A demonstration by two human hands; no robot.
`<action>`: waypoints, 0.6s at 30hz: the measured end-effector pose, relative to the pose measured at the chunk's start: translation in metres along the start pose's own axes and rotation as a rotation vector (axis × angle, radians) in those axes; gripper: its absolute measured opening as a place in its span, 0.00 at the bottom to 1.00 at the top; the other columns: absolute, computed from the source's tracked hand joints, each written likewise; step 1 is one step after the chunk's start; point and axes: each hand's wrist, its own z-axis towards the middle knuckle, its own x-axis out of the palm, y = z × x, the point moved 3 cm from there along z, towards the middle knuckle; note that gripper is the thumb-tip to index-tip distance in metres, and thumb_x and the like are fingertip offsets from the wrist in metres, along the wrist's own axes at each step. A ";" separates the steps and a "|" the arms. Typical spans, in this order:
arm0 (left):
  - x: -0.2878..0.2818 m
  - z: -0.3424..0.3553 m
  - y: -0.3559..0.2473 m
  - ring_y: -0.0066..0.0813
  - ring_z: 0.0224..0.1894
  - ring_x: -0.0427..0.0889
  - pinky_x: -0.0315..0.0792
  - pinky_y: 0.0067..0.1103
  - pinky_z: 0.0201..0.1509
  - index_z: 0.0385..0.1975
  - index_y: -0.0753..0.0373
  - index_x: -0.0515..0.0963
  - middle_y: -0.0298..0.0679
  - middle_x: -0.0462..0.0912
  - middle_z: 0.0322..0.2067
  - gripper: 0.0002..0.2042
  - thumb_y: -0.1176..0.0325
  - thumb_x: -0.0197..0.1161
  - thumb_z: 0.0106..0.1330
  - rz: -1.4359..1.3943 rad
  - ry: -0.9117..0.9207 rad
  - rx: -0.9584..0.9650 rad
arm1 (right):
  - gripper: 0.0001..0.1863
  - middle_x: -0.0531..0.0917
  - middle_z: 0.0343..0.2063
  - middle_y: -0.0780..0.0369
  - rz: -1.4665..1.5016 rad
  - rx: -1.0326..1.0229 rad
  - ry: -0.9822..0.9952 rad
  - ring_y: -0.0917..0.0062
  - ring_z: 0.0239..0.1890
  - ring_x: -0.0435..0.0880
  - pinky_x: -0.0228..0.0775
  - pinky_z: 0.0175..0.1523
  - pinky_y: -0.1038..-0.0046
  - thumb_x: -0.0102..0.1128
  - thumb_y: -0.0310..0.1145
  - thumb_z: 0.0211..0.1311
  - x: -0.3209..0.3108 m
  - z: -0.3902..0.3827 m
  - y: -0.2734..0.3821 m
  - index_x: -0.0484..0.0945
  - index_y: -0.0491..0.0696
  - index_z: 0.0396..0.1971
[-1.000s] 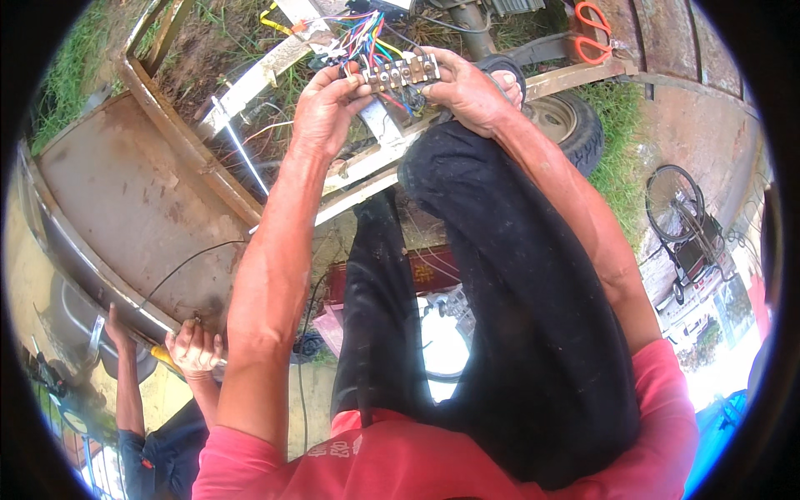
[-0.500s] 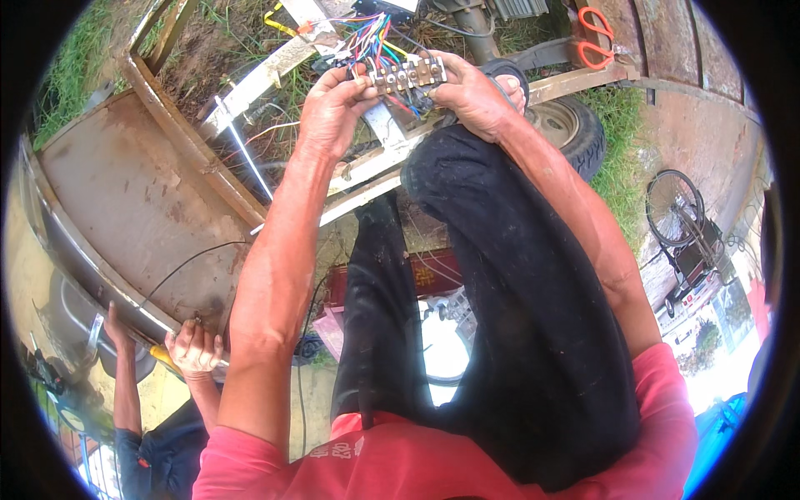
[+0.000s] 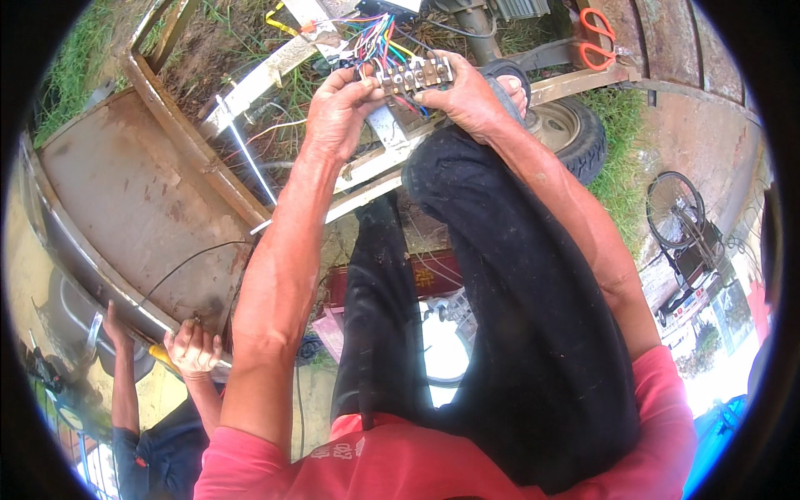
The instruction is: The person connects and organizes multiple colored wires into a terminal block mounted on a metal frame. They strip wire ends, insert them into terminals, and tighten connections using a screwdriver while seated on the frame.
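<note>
Between my two hands is a brown terminal block (image 3: 414,77) with a row of metal screw contacts. My left hand (image 3: 340,112) pinches its left end between thumb and fingers. Its right end is gripped by my right hand (image 3: 469,96), thumb on the near side and fingers behind. A bundle of coloured wires (image 3: 385,42), with blue, white, red and yellow among them, runs up from behind the block. A few red and blue wire ends (image 3: 410,106) hang below it. The fingers behind the block are partly hidden.
Around the block is a pale metal frame (image 3: 358,172) with a long thin rod (image 3: 247,152) at its left. Orange-handled scissors (image 3: 597,40) lie at the upper right, above a wheel (image 3: 575,137). At the lower left, a co-worker's hand (image 3: 194,346) grips a rusty panel (image 3: 142,175).
Both hands and the terminal block have shifted slightly to the right. My grip looks the same.
</note>
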 end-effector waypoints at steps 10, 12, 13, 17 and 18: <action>-0.003 0.002 0.005 0.31 0.41 0.84 0.79 0.34 0.57 0.50 0.70 0.76 0.42 0.84 0.40 0.12 0.76 0.63 0.68 -0.038 0.014 0.020 | 0.44 0.83 0.52 0.52 0.012 0.008 0.004 0.72 0.53 0.82 0.72 0.61 0.75 0.76 0.34 0.44 -0.003 0.000 -0.002 0.69 0.36 0.64; -0.003 0.001 0.004 0.32 0.42 0.84 0.79 0.34 0.57 0.52 0.71 0.76 0.42 0.84 0.40 0.14 0.77 0.63 0.68 -0.039 0.008 0.022 | 0.44 0.83 0.52 0.53 0.044 0.011 0.010 0.72 0.53 0.82 0.72 0.61 0.74 0.76 0.34 0.44 -0.002 0.000 -0.003 0.69 0.36 0.64; -0.003 0.001 0.004 0.32 0.42 0.85 0.79 0.33 0.57 0.52 0.71 0.76 0.42 0.84 0.41 0.14 0.77 0.63 0.68 -0.041 0.006 0.022 | 0.44 0.83 0.52 0.53 0.065 0.014 0.013 0.72 0.53 0.82 0.72 0.61 0.74 0.77 0.34 0.44 -0.002 0.001 -0.004 0.69 0.36 0.64; -0.001 0.000 0.002 0.34 0.43 0.85 0.79 0.32 0.58 0.54 0.73 0.75 0.45 0.84 0.43 0.16 0.79 0.63 0.68 -0.038 0.034 0.002 | 0.41 0.82 0.52 0.58 0.041 0.014 -0.018 0.77 0.51 0.81 0.74 0.58 0.75 0.77 0.27 0.50 -0.002 0.003 -0.005 0.67 0.36 0.65; -0.001 -0.001 0.001 0.34 0.44 0.85 0.80 0.31 0.58 0.55 0.74 0.75 0.45 0.84 0.43 0.16 0.79 0.62 0.68 -0.031 0.037 0.000 | 0.41 0.82 0.51 0.58 0.065 0.025 -0.021 0.77 0.50 0.81 0.74 0.58 0.76 0.77 0.27 0.50 -0.002 0.003 -0.005 0.68 0.36 0.65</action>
